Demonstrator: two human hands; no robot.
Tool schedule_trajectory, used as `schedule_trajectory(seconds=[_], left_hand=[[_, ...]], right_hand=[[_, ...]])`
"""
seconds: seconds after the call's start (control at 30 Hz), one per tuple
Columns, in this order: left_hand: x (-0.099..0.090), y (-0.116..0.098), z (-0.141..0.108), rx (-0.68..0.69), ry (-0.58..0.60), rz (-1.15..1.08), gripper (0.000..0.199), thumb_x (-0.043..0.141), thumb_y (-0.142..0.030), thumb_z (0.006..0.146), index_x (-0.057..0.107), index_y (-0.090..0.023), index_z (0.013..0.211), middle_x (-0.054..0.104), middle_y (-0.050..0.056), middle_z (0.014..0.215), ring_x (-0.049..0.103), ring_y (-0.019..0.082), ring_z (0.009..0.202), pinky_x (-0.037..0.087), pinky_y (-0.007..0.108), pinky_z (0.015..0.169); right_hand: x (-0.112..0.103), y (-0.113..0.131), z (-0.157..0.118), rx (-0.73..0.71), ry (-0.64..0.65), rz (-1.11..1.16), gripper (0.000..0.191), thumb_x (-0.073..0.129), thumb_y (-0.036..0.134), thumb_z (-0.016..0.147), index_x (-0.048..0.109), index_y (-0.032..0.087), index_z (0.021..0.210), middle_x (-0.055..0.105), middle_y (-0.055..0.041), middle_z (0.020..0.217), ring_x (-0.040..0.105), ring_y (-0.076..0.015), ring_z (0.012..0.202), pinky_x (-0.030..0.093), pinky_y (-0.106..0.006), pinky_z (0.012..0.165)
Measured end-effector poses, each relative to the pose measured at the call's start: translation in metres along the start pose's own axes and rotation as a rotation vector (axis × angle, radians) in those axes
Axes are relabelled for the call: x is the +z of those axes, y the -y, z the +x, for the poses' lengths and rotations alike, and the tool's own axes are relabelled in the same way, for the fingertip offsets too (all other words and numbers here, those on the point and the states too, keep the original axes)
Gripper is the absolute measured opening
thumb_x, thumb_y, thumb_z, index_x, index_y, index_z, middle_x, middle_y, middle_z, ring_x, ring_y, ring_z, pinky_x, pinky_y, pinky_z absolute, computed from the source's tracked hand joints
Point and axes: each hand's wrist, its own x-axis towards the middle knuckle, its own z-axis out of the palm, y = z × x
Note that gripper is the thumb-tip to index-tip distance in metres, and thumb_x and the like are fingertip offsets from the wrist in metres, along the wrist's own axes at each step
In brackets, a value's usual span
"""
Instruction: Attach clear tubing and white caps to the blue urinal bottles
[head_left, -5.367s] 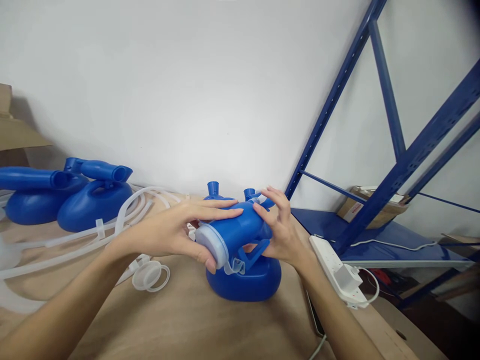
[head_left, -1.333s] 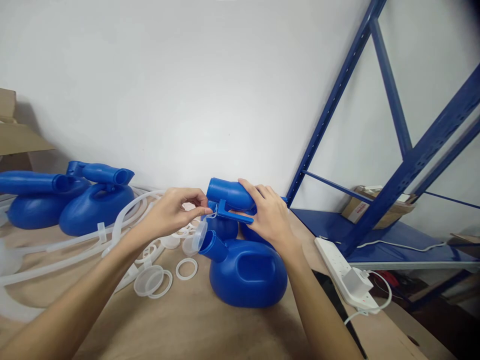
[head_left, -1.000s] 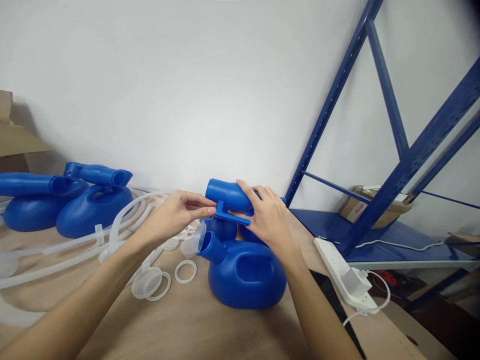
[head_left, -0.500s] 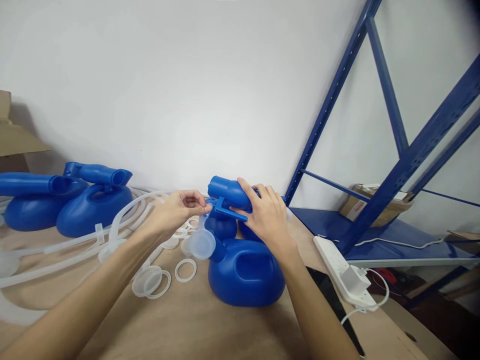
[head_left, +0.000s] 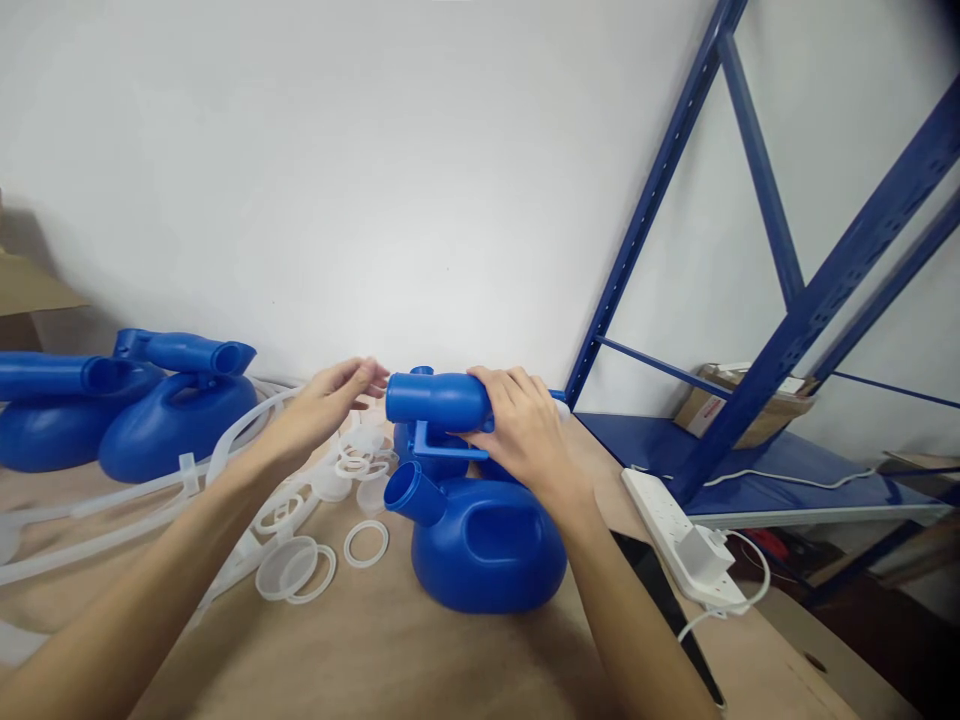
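Your right hand [head_left: 523, 420] clamped on blue plastic tube with flat side bar [head_left: 435, 400], over wooden desk [head_left: 337, 655], near rounded blue plastic jug [head_left: 487, 550]. Your left hand [head_left: 337, 393] near tube's end, fingers seemingly apart, slightly blurred.

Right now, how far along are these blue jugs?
Two jugs on the left look further along, each with a blue tube across its top. In hand: a third tube, gripped by the right hand, the left hand near its end. Apparently left: the front jug has an uncapped neck; a clear cap and ring lie loose.
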Motion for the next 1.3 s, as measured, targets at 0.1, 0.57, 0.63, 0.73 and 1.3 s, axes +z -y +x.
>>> schedule_trajectory(seconds=[0.1,0.57,0.63,0.73,1.3], left_hand=[[0.004,-0.033,-0.019,0.053,0.164,0.04,0.07,0.056,-0.078,0.088,0.061,-0.029,0.139,0.072,0.009,0.127,0.071,0.028,0.102,0.057,0.037,0.082],[-0.033,-0.059,-0.037,0.27,0.119,0.326,0.053,0.082,-0.056,0.078,0.071,-0.028,0.122,0.074,0.002,0.106,0.07,0.021,0.083,0.057,0.025,0.067],[-0.034,-0.063,-0.041,0.33,0.12,0.347,0.051,0.084,-0.055,0.077,0.072,-0.028,0.118,0.074,0.001,0.103,0.07,0.019,0.079,0.056,0.023,0.065],[-0.035,-0.067,-0.046,0.429,0.126,0.4,0.046,0.084,-0.055,0.078,0.073,-0.03,0.116,0.075,0.001,0.106,0.071,0.02,0.085,0.056,0.022,0.068],[-0.036,-0.071,-0.046,0.207,-0.037,0.382,0.057,0.082,-0.067,0.07,0.074,-0.028,0.111,0.077,0.001,0.09,0.07,0.024,0.077,0.056,0.027,0.06]], right_hand=[[0.0,0.005,0.001,-0.048,-0.023,0.117,0.06,0.079,0.041,0.09,0.058,0.016,0.14,0.073,-0.0158,0.124,0.065,-0.0342,0.107,0.053,-0.05,0.092],[-0.034,-0.005,0.004,0.282,0.143,1.027,0.031,0.077,0.038,0.09,0.072,0.023,0.117,0.077,-0.0067,0.118,0.073,-0.0248,0.112,0.059,-0.042,0.098],[-0.033,-0.002,0.004,0.319,0.199,1.126,0.029,0.077,0.038,0.089,0.07,0.022,0.112,0.077,-0.0054,0.106,0.074,-0.0228,0.104,0.06,-0.038,0.093],[-0.031,0.0,0.001,0.356,0.342,1.247,0.037,0.077,0.035,0.089,0.061,0.024,0.121,0.073,-0.0021,0.097,0.072,-0.018,0.087,0.061,-0.031,0.075],[-0.012,0.004,-0.003,-0.051,0.043,0.55,0.041,0.045,0.025,0.109,0.044,0.026,0.15,0.067,-0.0114,0.131,0.067,-0.0258,0.119,0.056,-0.049,0.104]])
